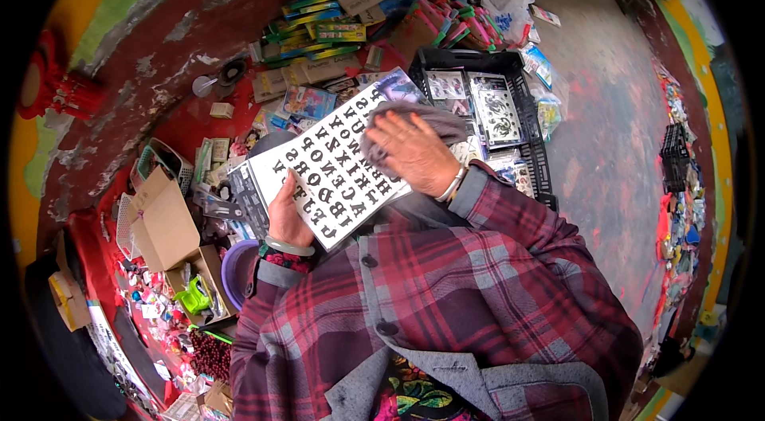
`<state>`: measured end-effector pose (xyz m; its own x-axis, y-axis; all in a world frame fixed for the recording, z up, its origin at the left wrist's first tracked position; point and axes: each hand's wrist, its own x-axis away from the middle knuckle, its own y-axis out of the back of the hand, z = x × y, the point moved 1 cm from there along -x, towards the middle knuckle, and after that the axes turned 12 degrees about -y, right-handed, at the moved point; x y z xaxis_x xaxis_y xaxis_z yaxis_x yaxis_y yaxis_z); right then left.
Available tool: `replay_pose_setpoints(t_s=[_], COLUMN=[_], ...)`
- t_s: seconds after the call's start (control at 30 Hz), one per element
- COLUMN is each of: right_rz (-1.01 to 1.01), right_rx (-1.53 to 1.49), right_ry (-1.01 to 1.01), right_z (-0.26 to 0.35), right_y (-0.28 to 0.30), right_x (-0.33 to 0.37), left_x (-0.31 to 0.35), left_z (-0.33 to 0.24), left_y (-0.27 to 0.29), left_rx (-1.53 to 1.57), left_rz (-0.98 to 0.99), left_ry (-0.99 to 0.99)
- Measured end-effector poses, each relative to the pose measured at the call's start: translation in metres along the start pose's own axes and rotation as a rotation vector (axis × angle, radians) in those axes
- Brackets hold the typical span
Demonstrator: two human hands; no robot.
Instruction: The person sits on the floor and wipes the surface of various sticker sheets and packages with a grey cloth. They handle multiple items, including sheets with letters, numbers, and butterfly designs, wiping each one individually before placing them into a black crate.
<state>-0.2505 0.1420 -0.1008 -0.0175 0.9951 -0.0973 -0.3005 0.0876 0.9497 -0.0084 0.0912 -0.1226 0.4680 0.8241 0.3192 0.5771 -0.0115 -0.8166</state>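
A white sheet with rows of black letters [323,158] lies slanted over my lap, its far right corner showing a purplish picture. My left hand [288,215] grips its near left edge, with the thumb on top and the other fingers hidden beneath. Spread flat over a bunched grey-brown cloth [440,121], my right hand [418,152] presses it onto the right part of the sheet. The cloth covers some of the letters. Just right of that hand stands a black plastic crate [539,152] holding packs of black-patterned sheets [496,109].
Stacked yellow-green boxes [315,23] and pink and green packages [446,23] lie beyond the sheet. At left are an open cardboard box [165,222], a purple basin [233,274] and scattered small goods. Concrete floor [610,118] extends to the right, toward more goods along the wall.
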Motion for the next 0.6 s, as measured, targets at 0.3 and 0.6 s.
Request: replay_pose_setpoints(t_s=[0.3,0.6], right_rz=[-0.420,-0.094], right_rx=[-0.255,-0.838], right_ry=[-0.564,0.092], right_z=[-0.130,0.031], right_y=[0.040,0.062], right_x=[0.028,-0.003], left_x=[0.002,0.001], left_z=[0.000,-0.004], left_y=[-0.003,-0.014], left_rx=[-0.015,0.161], left_rz=[-0.032,0.052], left_ry=[-0.009,-0.073])
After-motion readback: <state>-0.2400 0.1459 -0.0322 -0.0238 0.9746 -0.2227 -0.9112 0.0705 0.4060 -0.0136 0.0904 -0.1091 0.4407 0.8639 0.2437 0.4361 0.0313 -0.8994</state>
